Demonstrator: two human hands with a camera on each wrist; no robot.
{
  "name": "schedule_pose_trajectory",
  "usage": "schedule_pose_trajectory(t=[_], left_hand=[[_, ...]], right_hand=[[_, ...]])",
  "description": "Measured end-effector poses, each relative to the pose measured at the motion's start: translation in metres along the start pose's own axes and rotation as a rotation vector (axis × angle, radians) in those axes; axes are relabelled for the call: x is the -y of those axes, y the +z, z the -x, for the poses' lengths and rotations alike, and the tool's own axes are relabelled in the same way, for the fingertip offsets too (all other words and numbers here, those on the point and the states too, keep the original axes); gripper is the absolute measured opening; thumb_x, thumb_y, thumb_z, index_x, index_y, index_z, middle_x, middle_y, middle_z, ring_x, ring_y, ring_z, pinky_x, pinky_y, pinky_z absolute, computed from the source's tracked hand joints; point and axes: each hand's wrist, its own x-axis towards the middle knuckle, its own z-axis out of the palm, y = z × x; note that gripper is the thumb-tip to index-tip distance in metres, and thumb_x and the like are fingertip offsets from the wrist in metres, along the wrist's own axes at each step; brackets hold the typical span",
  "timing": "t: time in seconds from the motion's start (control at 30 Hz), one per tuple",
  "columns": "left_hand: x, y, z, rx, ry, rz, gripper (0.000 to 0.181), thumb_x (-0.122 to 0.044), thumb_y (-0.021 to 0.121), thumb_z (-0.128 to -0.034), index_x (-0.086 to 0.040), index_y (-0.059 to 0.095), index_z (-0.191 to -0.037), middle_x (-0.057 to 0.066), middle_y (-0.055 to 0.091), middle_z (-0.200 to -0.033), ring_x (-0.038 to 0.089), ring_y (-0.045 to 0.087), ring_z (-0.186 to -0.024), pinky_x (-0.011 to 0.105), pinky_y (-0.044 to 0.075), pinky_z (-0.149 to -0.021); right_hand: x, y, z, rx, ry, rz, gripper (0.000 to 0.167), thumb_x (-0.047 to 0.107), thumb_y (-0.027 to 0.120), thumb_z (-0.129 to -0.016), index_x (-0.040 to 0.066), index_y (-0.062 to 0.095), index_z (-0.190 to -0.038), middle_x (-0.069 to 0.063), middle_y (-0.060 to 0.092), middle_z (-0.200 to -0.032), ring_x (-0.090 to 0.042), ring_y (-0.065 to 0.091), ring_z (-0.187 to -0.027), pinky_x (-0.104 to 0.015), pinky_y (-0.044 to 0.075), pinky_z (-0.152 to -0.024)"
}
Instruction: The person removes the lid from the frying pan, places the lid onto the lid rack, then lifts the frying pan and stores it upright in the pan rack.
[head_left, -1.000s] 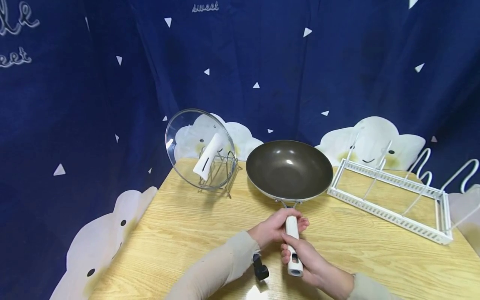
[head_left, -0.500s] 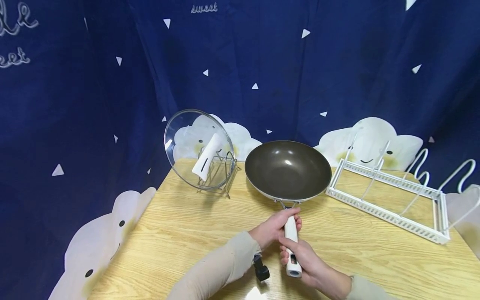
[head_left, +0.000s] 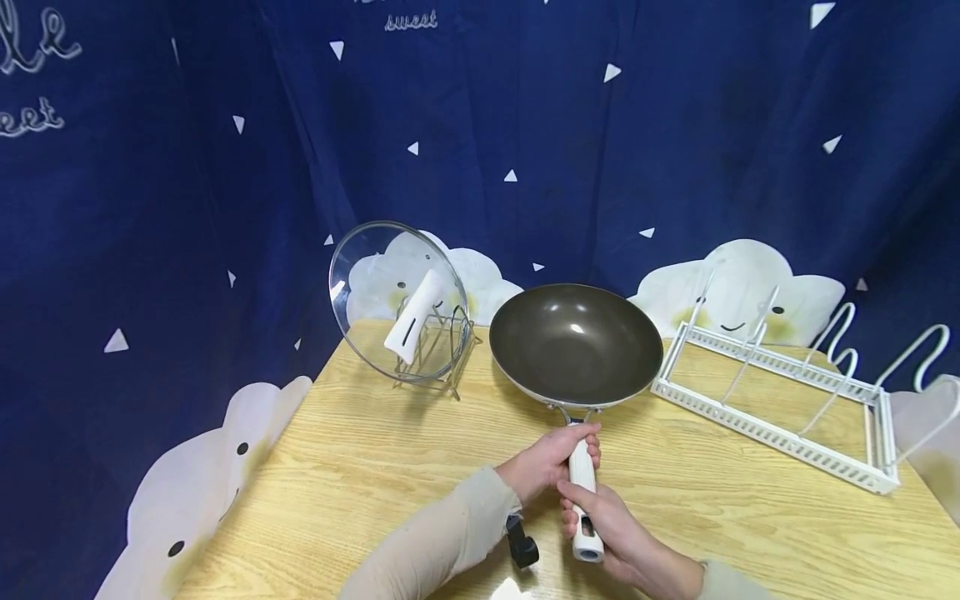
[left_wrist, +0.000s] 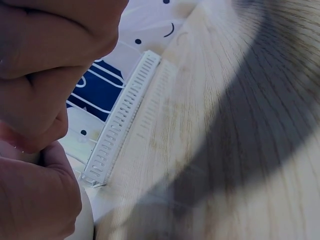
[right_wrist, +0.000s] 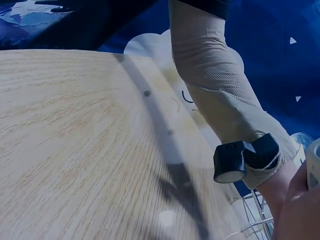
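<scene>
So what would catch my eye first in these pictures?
Probably the dark-lined pan near the head view's middle, its white handle held by the left hand and, nearer the person, the right hand. To its left, a glass lid stands propped at a wire stand; to its right sits a white rack.

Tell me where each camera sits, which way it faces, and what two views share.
Head: on the person's head, facing forward and down at the pan; left hand and right hand, sleeves showing, grip its handle.
Left wrist: worn there, looking past close-up fingers to the white rack.
Right wrist: worn there, looking across the tabletop at the left sleeve and black device; part of a hand shows.
Shared: head and left wrist both show the white rack.
</scene>
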Motion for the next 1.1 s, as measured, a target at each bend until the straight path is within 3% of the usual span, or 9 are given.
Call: schedule_pose_trajectory(t=[0.47, 1.1], left_hand=[[0.002, 0.001, 0.001, -0.026, 0.032, 0.005, 0.034, -0.015, 0.047, -0.0975, -0.015, 0.045, -0.064, -0.008, 0.043, -0.057, 0.001, 0.043, -0.049, 0.011, 0.041, -0.049], [-0.017, 0.016, 0.012, 0.003, 0.043, 0.013, 0.028, -0.017, 0.052, -0.0958, -0.010, 0.050, -0.069, -0.003, 0.048, -0.061, 0.006, 0.048, -0.053, 0.016, 0.046, -0.053]], right_hand=[[0.000, -0.003, 0.003, 0.023, -0.009, 0.023, 0.019, 0.014, 0.049, -0.096, 0.004, 0.033, -0.100, 0.005, 0.047, -0.070, 0.000, 0.047, -0.054, -0.014, 0.044, -0.051], [0.012, -0.005, 0.012, 0.098, -0.079, 0.087, 0.019, 0.017, 0.049, -0.097, 0.004, 0.035, -0.095, 0.005, 0.047, -0.069, -0.002, 0.048, -0.053, -0.014, 0.044, -0.051]])
